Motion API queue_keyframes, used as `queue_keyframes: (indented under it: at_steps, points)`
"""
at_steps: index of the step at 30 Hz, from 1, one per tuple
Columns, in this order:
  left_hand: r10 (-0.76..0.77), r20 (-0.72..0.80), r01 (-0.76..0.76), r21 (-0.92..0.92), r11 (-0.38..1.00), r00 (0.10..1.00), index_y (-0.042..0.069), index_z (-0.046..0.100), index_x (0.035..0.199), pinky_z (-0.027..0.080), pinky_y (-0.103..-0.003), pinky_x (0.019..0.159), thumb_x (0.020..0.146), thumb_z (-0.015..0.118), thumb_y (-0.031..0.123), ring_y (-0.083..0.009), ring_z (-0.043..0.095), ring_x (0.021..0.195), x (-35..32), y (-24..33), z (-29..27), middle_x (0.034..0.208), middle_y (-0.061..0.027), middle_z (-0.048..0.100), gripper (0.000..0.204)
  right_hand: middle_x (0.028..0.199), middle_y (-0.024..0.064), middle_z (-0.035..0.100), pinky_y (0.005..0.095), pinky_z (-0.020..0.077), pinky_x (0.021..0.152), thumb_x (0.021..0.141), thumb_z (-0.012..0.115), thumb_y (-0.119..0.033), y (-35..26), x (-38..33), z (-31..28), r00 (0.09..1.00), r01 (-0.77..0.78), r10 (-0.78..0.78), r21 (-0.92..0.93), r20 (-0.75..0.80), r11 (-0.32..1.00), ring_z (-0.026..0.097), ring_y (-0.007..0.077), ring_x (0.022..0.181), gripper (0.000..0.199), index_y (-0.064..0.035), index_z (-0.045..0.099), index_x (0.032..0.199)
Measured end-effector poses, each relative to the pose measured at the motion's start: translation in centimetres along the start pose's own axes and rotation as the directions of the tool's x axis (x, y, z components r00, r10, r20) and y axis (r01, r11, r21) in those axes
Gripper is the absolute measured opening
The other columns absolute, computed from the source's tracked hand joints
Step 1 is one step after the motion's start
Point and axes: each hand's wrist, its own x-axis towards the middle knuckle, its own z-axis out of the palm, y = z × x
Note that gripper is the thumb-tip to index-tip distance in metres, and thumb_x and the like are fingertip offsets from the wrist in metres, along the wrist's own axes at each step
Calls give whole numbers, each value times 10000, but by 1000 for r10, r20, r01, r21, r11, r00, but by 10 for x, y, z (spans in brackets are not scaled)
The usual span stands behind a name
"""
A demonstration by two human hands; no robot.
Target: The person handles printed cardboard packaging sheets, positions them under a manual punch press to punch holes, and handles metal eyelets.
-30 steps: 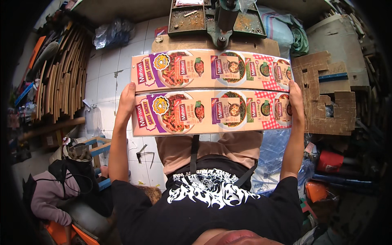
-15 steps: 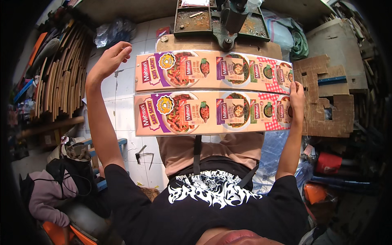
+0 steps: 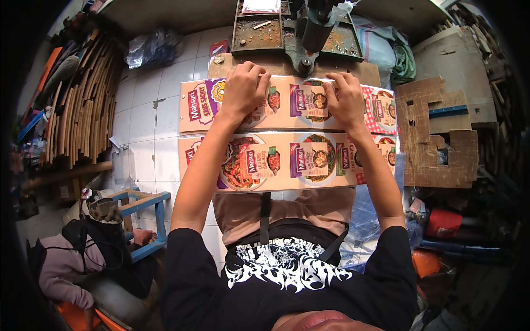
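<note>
Two long printed panels in peach colour, with pictures of food, lie one behind the other in front of me. My left hand [image 3: 247,91] has its fingers curled at the far edge of the upper panel [image 3: 284,122], left of its middle. Farther right, my right hand [image 3: 346,102] grips that same edge, fingers bent over it and the thumb on the printed face. The lower panel [image 3: 284,181] lies nearer my body, under my forearms, with its near edge above my lap. Just beyond my hands stands the foot of a dark metal press [image 3: 305,62].
Metal trays [image 3: 256,41] with small bits flank the press, over a wooden board [image 3: 221,67]. Stacked brown boards [image 3: 83,94] stand at left, near a blue-framed stool [image 3: 160,212]. Cut-out brown board [image 3: 436,143] lies at right. Mauve cloth [image 3: 74,259] shows lower left.
My left hand has come in from the left onto the upper panel's far edge. My right hand has moved from the panels' right end to that edge. Both panels have shifted slightly toward me.
</note>
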Motion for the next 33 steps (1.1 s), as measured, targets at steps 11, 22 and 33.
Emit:
queue_keyframes:
  at_steps: [11,22,33]
  points:
    - [-47,-51,47,-3,999,998,29,702,870,471,-421,820,888,641,185,-310,606,889,0,-2,3,884,-126,637,168,1097,117,612,461,382,952,894,627,-200,0,0,14,999,40,-45,-184,-28,982,537,310,1079,238,-64,666,1086]
    - [-28,-58,30,32,999,998,38,662,843,455,-417,766,869,656,160,-299,583,845,4,0,3,842,-112,604,124,1084,105,585,452,374,938,889,631,-183,-5,5,12,1000,6,-1,-199,23,980,530,299,1062,212,-78,648,1074]
    - [-40,-34,41,23,999,999,6,668,872,480,-405,711,863,668,100,-304,592,802,6,2,2,824,-131,596,95,1164,70,580,486,373,1033,824,692,-211,-13,4,0,922,370,-356,-76,150,926,528,278,1154,258,-202,686,1082]
